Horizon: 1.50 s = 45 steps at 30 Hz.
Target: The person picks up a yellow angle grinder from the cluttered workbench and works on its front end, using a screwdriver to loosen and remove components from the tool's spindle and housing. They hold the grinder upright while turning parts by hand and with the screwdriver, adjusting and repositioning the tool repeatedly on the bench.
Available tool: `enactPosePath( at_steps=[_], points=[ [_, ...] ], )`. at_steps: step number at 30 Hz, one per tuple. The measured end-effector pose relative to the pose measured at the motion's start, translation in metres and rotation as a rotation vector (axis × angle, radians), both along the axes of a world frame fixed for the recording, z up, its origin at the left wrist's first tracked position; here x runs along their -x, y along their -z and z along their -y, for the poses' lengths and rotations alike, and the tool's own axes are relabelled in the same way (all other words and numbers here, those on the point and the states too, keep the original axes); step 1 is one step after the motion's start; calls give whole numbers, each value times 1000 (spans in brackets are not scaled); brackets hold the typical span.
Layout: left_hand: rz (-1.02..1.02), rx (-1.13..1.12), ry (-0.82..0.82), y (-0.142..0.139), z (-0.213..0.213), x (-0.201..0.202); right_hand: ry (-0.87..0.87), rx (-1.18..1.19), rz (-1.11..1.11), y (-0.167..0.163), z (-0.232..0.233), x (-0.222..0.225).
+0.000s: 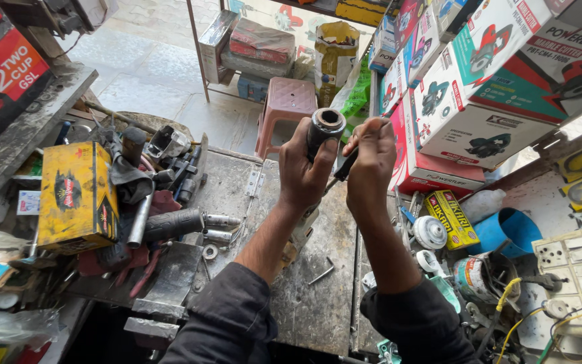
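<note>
Cylinder part (324,129), dark metal with an open round end facing up, is being held above the worktop (318,296) in the left hand (302,172), fingers clenched around its body. Right hand (370,165) is pinching a thin dark tool (345,165), looks like a screwdriver or pick, fingers grasping it tight with the tip angling in toward the side of the cylinder. Can't tell exactly where the tip is touching, the hands are hiding it.

As for progress, I'd say it's sitting mid-way: the part is already off whatever machine it belongs to and its bore is looking empty, but it's not back together with anything yet. Loose bits are lying around, a washer (210,252) and a black grip (173,224) on the left, an allen key (322,271) just below the forearms, a yellow box (75,195) further left.
</note>
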<state>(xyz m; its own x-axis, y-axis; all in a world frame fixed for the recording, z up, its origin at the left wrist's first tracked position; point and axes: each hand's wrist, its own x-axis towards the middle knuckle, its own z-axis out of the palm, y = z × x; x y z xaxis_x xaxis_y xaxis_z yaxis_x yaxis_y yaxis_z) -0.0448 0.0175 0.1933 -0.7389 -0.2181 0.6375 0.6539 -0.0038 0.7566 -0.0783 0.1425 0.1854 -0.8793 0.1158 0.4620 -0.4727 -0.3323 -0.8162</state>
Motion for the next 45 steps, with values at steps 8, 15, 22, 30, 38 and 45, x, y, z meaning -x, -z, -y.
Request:
enactPosePath(
  at_steps=[8,15,22,30,38,45],
  points=[
    [-28,62,-113,-7,0,-5,-273,6,132,-22,-18,17],
    [28,42,-74,0,-5,-5,-286,107,172,-18,-11,12],
    [11,97,-118,-2,-4,-6,-87,-142,37,-17,-11,6],
    [24,40,-56,0,-3,-2,-735,156,74,1,-30,30],
    [-18,47,-57,0,-3,-2,37,-172,-28,0,-9,-11],
    [-9,30,-67,3,-2,2,-827,217,83,-32,-13,12]
  ],
)
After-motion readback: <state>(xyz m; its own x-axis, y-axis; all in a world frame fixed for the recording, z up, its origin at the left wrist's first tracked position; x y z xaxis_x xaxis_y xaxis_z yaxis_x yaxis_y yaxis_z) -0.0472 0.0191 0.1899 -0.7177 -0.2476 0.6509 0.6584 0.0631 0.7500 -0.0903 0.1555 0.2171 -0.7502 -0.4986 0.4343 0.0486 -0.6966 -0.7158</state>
